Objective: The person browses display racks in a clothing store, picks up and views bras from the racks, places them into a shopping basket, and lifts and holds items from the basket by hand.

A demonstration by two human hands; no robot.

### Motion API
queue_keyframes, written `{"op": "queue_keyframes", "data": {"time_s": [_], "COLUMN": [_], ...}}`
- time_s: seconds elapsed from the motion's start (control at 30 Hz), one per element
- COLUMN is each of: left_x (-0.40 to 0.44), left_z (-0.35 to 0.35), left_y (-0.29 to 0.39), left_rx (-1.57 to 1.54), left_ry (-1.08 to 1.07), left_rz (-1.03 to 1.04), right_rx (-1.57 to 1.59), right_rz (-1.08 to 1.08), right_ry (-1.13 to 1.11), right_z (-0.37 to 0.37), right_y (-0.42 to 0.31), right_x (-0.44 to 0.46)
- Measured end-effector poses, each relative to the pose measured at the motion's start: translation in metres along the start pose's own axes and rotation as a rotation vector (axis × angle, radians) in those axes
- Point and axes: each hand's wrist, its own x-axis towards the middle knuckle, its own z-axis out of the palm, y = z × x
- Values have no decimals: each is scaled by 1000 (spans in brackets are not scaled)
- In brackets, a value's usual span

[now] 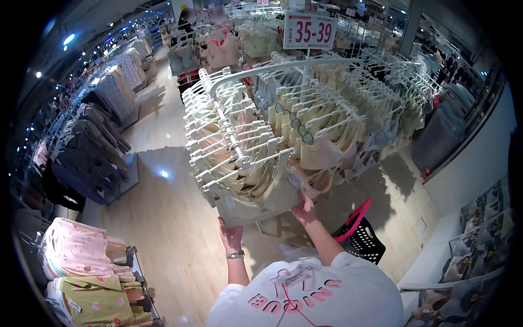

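Observation:
A pale grey-green bra (256, 210) hangs on a white hanger at the near end of the rack, facing me. My left hand (231, 234), with a watch or bracelet at the wrist, grips its lower left edge, the fingers partly hidden by the fabric. At the lower right edge, my right hand (305, 210) holds the same bra, its fingertips partly behind the cloth. Behind it, several more bras in green and beige tones (245, 177) hang close together on white hangers. The white rack rail (226, 122) runs away from me above them.
A black basket (366, 242) with a pink handle stands on the floor at right. More bras (327, 147) hang right of my row, under a price sign (309, 31). Folded or hanging clothes (81, 248) are at lower left. Wooden flooring (163, 191) forms an aisle at left.

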Motion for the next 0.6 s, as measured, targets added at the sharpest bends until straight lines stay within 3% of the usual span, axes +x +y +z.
{"op": "queue_keyframes", "data": {"time_s": [0.13,0.27,0.4,0.6], "left_x": [-5,-13,-17,-15], "left_z": [1,-20,-40,-37], "left_y": [-3,13,23,22], "left_rx": [65,-17,-21,-11], "left_ry": [-9,128,262,225], "left_rz": [-58,-140,-87,-53], "right_rx": [0,-127,-208,-212], "right_rz": [117,301,257,141], "right_ry": [-38,32,97,238], "right_z": [6,-7,-53,-51], "right_y": [0,-5,-15,-11], "right_x": [-7,-13,9,16]}}
